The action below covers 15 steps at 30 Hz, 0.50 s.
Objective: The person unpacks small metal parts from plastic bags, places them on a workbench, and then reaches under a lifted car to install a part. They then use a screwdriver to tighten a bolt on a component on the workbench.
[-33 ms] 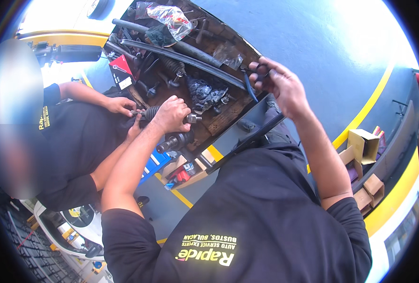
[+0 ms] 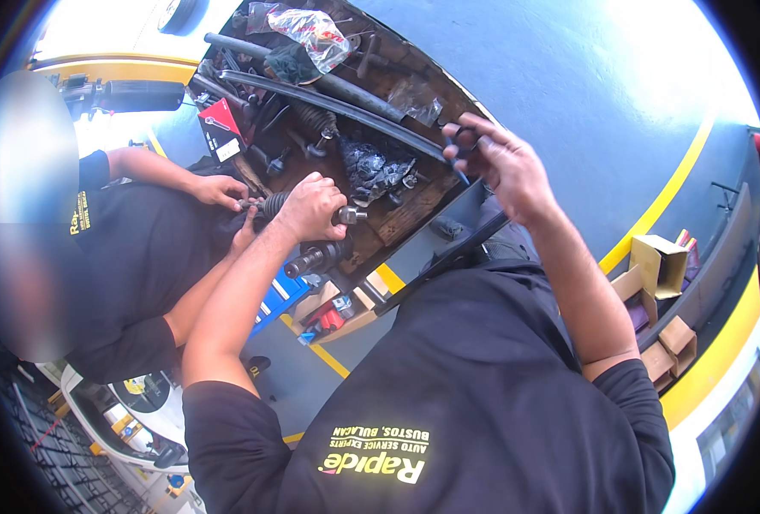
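Observation:
My left hand (image 2: 314, 208) is closed round a steering rack (image 2: 351, 215), just beside its black ribbed boot (image 2: 274, 206). A metal end with a nut sticks out past my fingers, and a cylindrical housing (image 2: 318, 259) lies below the hand. Raised over the bench's right corner, my right hand (image 2: 501, 163) pinches a small black ring-shaped piece (image 2: 465, 137) between thumb and fingers. A thin dark-blue strip (image 2: 463, 177) shows just under those fingers; whether I hold it too is unclear. At the rack's left end, a co-worker's two hands (image 2: 220, 192) grip the rod beside the boot.
The bench (image 2: 405, 218) carries long metal tubes (image 2: 358, 94), a red-and-black box (image 2: 220, 128), crumpled plastic (image 2: 375, 167) and several metal joints. A person in a dark shirt (image 2: 140, 265) stands close at left. Cardboard boxes (image 2: 658, 265) sit at right, and an open carton (image 2: 358, 317) below the bench.
My right hand has moved slightly left and down with the black ring-shaped piece. My left hand and the co-worker's hands stay in place on the steering rack.

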Tool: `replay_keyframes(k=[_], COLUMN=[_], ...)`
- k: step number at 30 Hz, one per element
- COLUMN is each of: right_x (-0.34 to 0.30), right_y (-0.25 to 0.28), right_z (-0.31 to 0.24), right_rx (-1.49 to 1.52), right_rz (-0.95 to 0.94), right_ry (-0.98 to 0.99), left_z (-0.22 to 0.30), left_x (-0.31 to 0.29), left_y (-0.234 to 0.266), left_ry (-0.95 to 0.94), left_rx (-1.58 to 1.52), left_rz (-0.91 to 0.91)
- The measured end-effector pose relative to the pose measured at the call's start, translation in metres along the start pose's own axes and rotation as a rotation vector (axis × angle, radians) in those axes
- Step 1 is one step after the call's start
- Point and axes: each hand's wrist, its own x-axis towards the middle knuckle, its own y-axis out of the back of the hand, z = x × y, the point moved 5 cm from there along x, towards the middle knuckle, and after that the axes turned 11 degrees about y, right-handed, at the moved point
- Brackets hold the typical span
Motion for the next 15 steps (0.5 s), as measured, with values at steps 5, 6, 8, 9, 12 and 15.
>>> replay_keyframes(k=[5, 6, 8, 9, 12, 15], right_x=[-0.028, -0.029, -0.027, -0.026, -0.022, -0.024], right_y=[-0.059, -0.068, -0.087, -0.095, -0.114, -0.128], right_z=[0.029, 0.031, 0.029, 0.026, 0.01, -0.01], right_rx=[0.066, 0.064, 0.085, 0.089, 0.043, -0.134], right_rz=[-0.233, -0.273, -0.35, -0.374, -0.388, -0.34], right_ry=[-0.188, -0.199, -0.182, -0.18, -0.176, -0.103], left_z=[0.013, 0.017, 0.027, 0.033, 0.045, 0.053], left_x=[-0.011, -0.015, -0.026, -0.03, -0.042, -0.05], left_y=[0.06, 0.073, 0.094, 0.102, 0.12, 0.132], left_ry=[0.11, 0.126, 0.147, 0.157, 0.192, 0.205], left_rx=[-0.176, -0.214, -0.265, -0.289, -0.372, -0.458], left_rz=[0.063, 0.095, 0.146, 0.185, 0.263, 0.389])
